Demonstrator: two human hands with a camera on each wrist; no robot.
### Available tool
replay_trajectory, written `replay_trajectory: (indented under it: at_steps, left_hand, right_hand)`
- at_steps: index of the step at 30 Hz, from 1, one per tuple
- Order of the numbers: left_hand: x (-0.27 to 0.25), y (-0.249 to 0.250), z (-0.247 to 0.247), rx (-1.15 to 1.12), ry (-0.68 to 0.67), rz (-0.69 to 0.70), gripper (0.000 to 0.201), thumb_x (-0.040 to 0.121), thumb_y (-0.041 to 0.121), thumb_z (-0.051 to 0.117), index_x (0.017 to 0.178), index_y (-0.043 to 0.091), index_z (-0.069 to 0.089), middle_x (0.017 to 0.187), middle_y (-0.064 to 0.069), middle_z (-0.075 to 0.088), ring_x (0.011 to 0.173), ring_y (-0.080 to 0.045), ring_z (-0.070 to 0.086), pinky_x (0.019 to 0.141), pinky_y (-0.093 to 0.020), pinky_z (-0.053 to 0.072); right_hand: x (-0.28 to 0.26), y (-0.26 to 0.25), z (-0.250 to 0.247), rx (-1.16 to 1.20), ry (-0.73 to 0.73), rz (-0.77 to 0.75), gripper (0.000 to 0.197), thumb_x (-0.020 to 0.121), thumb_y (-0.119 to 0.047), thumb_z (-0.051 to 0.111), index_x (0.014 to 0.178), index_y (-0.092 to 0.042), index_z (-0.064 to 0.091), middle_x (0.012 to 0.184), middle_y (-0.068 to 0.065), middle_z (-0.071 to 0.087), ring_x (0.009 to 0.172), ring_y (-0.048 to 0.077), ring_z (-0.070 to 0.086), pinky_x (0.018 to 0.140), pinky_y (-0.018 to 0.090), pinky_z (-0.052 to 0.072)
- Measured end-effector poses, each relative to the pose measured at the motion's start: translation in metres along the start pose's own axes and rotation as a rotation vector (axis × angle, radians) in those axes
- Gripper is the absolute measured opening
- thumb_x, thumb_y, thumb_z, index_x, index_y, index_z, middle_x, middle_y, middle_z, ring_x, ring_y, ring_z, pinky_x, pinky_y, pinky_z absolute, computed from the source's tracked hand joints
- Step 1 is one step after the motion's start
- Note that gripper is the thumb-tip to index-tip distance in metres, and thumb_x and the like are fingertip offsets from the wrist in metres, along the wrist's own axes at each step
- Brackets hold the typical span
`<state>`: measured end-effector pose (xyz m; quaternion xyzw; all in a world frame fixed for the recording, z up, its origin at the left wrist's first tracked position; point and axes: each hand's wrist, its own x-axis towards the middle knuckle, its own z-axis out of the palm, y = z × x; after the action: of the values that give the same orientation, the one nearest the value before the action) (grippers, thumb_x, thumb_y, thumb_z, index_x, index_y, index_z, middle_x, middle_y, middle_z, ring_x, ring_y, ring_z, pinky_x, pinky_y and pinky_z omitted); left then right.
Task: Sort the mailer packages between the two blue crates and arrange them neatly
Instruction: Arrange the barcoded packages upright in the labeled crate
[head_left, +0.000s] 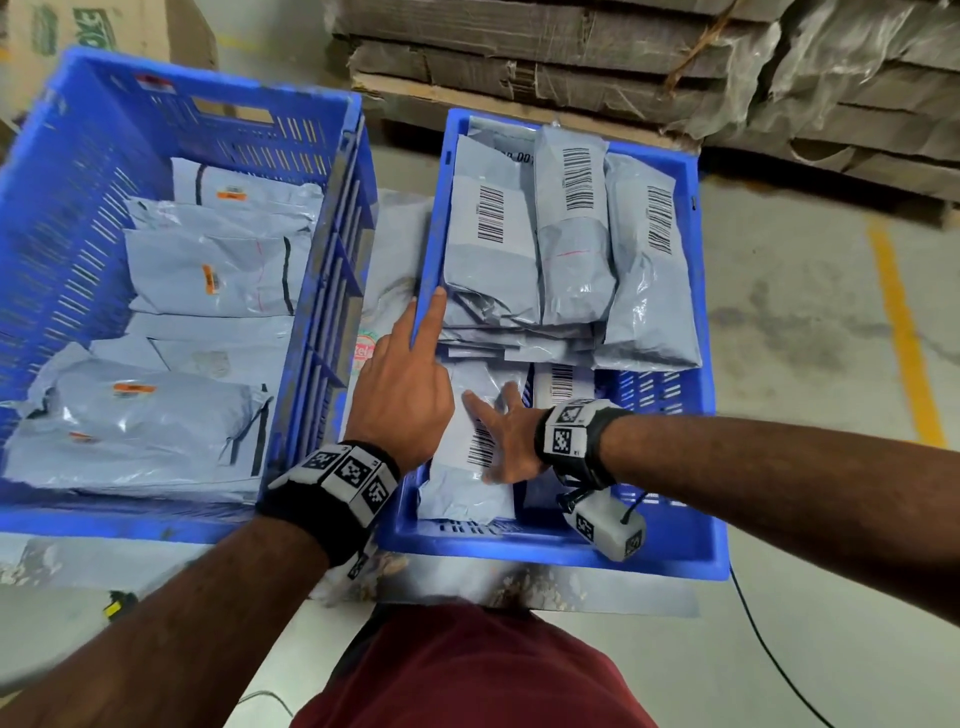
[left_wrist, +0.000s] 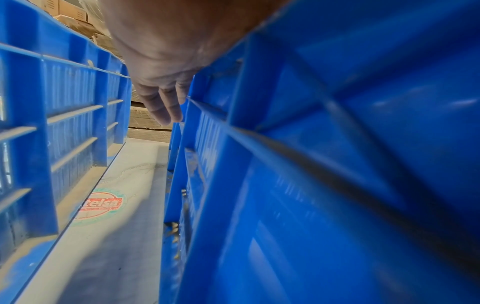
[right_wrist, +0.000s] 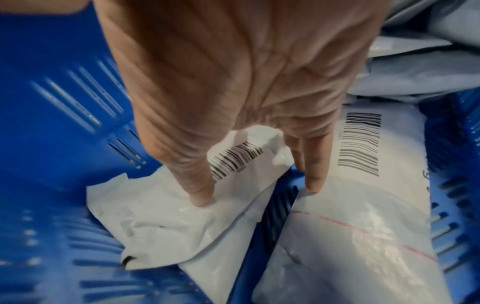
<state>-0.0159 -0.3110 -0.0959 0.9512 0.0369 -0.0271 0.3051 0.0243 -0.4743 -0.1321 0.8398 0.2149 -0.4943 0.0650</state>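
On the concrete floor (head_left: 779, 364), your right hand (head_left: 511, 441), fingers (right_wrist: 200, 195) spread, is pressing a package (head_left: 470, 452) flat; your left hand (head_left: 400, 384), fingers straight, is steadying the crate (head_left: 670, 540).

You have a pale grey flat surface (head_left: 613, 597) before you. Two blue slotted plastic crates (head_left: 322, 291) (head_left: 696, 525) sit side by side on it, with a round red-and-green printed logo (left_wrist: 102, 205) between them.

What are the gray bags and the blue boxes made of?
The mailer under the right hand, looks like thin, glossy plastic film: it wrinkles and shines. The right crate looks like hard moulded plastic, with stiff ribs and slots, scuffed and dusty. What's inside the bags can't be seen.
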Motion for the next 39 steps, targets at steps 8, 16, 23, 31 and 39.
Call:
replay_trajectory:
  at_steps: [8, 16, 23, 31, 39]
  left_hand:
    - [0.001, 0.000, -0.001, 0.026, -0.003, 0.000, 0.075, 0.098, 0.010, 0.042, 0.163, 0.026, 0.009, 0.149, -0.015, 0.042, 0.101, -0.028, 0.051, 0.082, -0.033, 0.035]
    - [0.001, -0.001, -0.001, 0.018, -0.002, 0.005, 0.074, 0.096, 0.011, 0.042, 0.162, 0.025, 0.012, 0.144, -0.018, 0.046, 0.101, -0.031, 0.052, 0.081, -0.033, 0.034]
    - [0.000, 0.000, -0.002, 0.002, -0.012, 0.016, 0.074, 0.097, 0.011, 0.041, 0.163, 0.025, 0.010, 0.149, -0.017, 0.042, 0.100, -0.032, 0.052, 0.084, -0.040, 0.041]
    - [-0.002, 0.001, -0.002, -0.008, 0.004, 0.013, 0.073, 0.098, 0.010, 0.039, 0.163, 0.026, 0.008, 0.155, -0.014, 0.037, 0.104, -0.030, 0.051, 0.085, -0.040, 0.042]
    - [-0.001, -0.001, -0.001, 0.010, 0.013, 0.015, 0.074, 0.098, 0.011, 0.040, 0.163, 0.026, 0.008, 0.156, -0.012, 0.037, 0.104, -0.029, 0.052, 0.084, -0.037, 0.042]
  right_hand:
    - [0.015, -0.021, -0.001, -0.254, 0.014, 0.066, 0.116, 0.091, -0.037, 0.068, 0.150, -0.029, -0.032, 0.150, 0.047, -0.014, 0.122, 0.051, 0.053, 0.105, 0.050, 0.042]
    - [0.020, -0.027, -0.004, -0.155, 0.051, -0.087, 0.101, 0.087, -0.025, 0.068, 0.150, -0.043, -0.009, 0.145, 0.030, 0.006, 0.096, 0.039, 0.062, 0.078, 0.042, 0.057]
    - [-0.016, 0.009, -0.014, 0.060, 0.130, -0.024, 0.097, 0.088, -0.047, 0.067, 0.158, -0.030, 0.002, 0.151, 0.024, 0.023, 0.126, 0.042, 0.050, 0.101, 0.044, 0.048]
    - [-0.021, 0.066, 0.004, 0.074, 0.102, 0.266, 0.117, 0.085, -0.064, 0.061, 0.154, -0.023, -0.023, 0.156, 0.037, 0.008, 0.130, 0.050, 0.046, 0.106, 0.050, 0.044]
    - [0.012, 0.054, 0.007, 0.108, 0.143, 0.359, 0.118, 0.085, -0.067, 0.058, 0.154, -0.016, -0.024, 0.154, 0.041, 0.015, 0.140, 0.051, 0.031, 0.114, 0.051, 0.032]
